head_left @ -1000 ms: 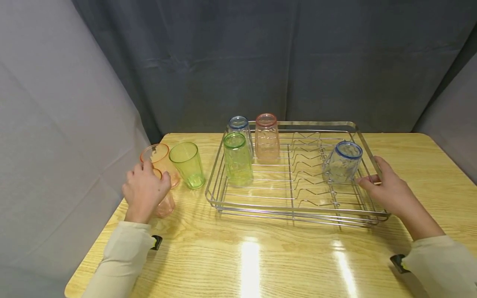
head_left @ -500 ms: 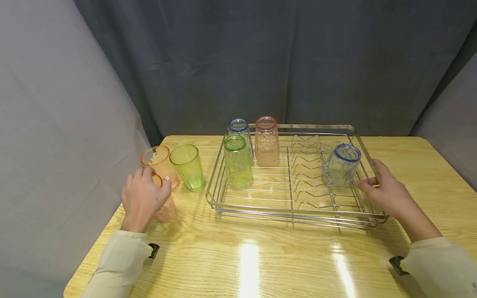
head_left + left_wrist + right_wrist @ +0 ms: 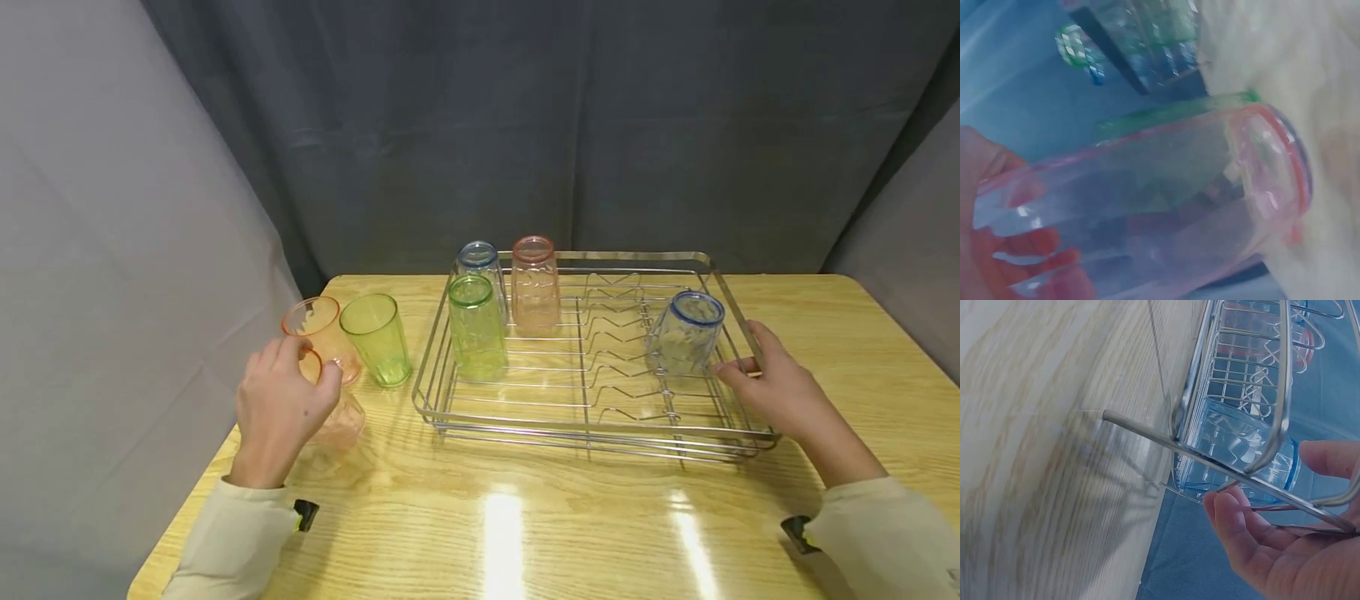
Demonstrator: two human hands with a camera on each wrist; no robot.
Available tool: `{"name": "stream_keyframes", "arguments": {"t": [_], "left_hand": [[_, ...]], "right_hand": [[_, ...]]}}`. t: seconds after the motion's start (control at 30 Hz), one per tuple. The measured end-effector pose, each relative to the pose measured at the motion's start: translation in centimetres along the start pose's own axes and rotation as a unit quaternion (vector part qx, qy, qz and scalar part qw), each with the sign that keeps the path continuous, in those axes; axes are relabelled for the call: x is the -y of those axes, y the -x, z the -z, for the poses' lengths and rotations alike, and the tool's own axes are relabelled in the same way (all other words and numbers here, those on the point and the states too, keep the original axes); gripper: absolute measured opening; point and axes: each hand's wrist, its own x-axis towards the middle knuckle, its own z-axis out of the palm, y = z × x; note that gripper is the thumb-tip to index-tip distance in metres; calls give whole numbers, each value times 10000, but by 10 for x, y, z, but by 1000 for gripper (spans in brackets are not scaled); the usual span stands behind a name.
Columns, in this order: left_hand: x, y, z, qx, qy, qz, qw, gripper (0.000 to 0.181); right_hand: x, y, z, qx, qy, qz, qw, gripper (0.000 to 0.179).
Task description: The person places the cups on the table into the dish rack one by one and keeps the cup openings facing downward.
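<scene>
My left hand [image 3: 281,408] holds an orange-tinted drinking glass [image 3: 341,425] near its rim. The glass is tilted, its base toward the right, and the hand covers much of its upper part. In the left wrist view the fingers wrap the rim end of this glass [image 3: 1147,206]. Just behind it stand another orange glass [image 3: 341,343] and a yellow-green glass [image 3: 386,350], both mouth up. My right hand [image 3: 780,387] grips the right side of the metal dish rack [image 3: 585,427], thumb inside the frame. A blue-rimmed glass [image 3: 684,337] leans upside down in the rack beside that thumb.
At the rack's left end, a green glass [image 3: 478,333], a blue-rimmed glass [image 3: 487,260] and a pink glass [image 3: 536,287] stand upside down. The wooden table [image 3: 420,517] extends in front. Grey cloth [image 3: 112,250] hangs at the left, dark curtain [image 3: 465,125] behind.
My left hand has shifted a little left and toward me. The glass in it has gone from nearly upright to tilted, base swinging right. My right hand stays on the rack.
</scene>
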Motion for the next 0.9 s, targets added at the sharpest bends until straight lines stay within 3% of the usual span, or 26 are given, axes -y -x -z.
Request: {"name": "stream_keyframes", "arguments": {"t": [0.13, 0.33, 0.4, 0.6, 0.73, 0.9], "left_hand": [[-15, 3, 9, -413, 320, -258, 9983, 28], [-34, 9, 25, -686, 930, -566, 9917, 25], [-40, 10, 30, -877, 1238, -700, 9859, 25], [-57, 12, 37, -1413, 2102, -1282, 9589, 27], [-69, 13, 37, -1482, 2503, -1568, 9438, 28], [-78, 14, 35, -1359, 2814, -1812, 9325, 30]], "right_hand": [[-1, 1, 0, -12, -50, -19, 10000, 94], [-2, 2, -1, 2, -75, -37, 10000, 95], [-2, 2, -1, 8, -75, -39, 10000, 95], [0, 1, -1, -1, -48, -30, 10000, 94], [1, 1, -1, 26, -36, -28, 10000, 94], [2, 2, 1, 58, -30, -51, 10000, 93]]}}
